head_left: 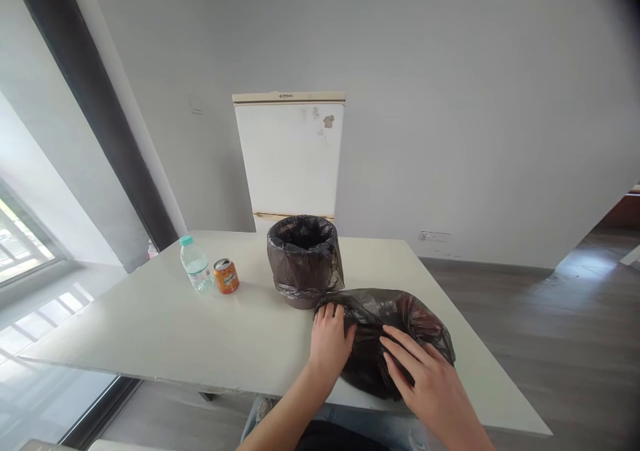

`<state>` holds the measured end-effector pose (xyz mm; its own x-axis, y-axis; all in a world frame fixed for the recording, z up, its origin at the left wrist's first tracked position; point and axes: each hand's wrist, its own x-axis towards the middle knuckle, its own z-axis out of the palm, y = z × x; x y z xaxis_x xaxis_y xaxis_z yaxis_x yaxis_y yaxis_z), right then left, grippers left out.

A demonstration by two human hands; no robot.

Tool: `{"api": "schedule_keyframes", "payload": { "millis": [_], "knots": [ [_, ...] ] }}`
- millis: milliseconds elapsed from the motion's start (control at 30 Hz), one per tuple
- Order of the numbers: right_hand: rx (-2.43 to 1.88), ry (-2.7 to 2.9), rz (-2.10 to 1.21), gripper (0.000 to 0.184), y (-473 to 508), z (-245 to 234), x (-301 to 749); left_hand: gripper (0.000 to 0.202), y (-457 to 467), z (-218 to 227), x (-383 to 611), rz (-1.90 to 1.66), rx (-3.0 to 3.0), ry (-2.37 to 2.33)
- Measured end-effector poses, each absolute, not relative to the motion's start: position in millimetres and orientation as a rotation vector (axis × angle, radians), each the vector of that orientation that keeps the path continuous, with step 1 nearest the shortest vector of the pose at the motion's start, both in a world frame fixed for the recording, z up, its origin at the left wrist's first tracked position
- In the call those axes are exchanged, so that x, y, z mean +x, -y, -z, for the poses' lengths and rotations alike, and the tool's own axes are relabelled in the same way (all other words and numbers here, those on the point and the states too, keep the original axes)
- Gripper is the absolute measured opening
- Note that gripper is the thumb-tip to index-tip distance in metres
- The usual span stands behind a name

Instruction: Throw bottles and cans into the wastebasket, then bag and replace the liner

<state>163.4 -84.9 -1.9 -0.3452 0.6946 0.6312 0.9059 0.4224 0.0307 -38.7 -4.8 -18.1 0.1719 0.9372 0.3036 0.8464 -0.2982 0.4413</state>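
Note:
A filled black garbage bag (395,308) lies on its side near the front right of the table, with something reddish showing dimly through its right part. At the bag's left end, my left hand (331,341) has its fingers curled round the gathered plastic. My right hand (425,374) touches the near side of the bag, fingers stretched out and apart. Just behind the bag stands a trash can (305,264) lined with another black bag, whose edge is folded over the rim. What lies inside the can is hidden.
On the white table (240,344), a clear plastic bottle (196,264) with a green cap stands beside an orange drink can (227,276) at the left. A white fridge (293,158) stands against the wall behind the table.

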Motion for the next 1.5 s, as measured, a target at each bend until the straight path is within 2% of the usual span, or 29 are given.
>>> {"api": "schedule_keyframes", "payload": {
  "millis": [133,300,433,767,933,1067,1133,1267,1500],
  "knots": [
    [-1.504,2.130,0.572,0.044,76,11,171,0.045,1,21,-47,-0.654,2.268,-1.816],
    [-1.622,2.111,0.532,0.044,67,22,177,0.050,5,19,-59,-0.694,2.214,-1.755],
    [-1.673,2.128,0.467,0.044,60,33,177,0.049,15,9,-68,-0.934,2.170,-1.574],
    [-1.739,2.066,0.403,0.044,40,75,181,0.030,44,-38,-85,-1.406,2.033,-1.355],
    [-1.781,2.099,0.312,0.045,37,89,184,0.032,59,-65,-103,-1.668,1.931,-1.132],
    [-1.794,2.113,0.239,0.044,37,88,184,0.037,65,-93,-136,-2.028,1.875,-0.962],
    [-1.778,2.117,0.230,0.043,37,87,184,0.039,63,-106,-162,-2.199,1.788,-1.182],
    [-1.736,2.111,0.278,0.041,35,89,185,0.042,42,-113,-233,-2.288,1.553,-1.993],
    [-1.737,2.096,0.277,0.040,35,90,185,0.051,-21,-65,-365,-2.133,1.411,-2.410]
  ]
}}
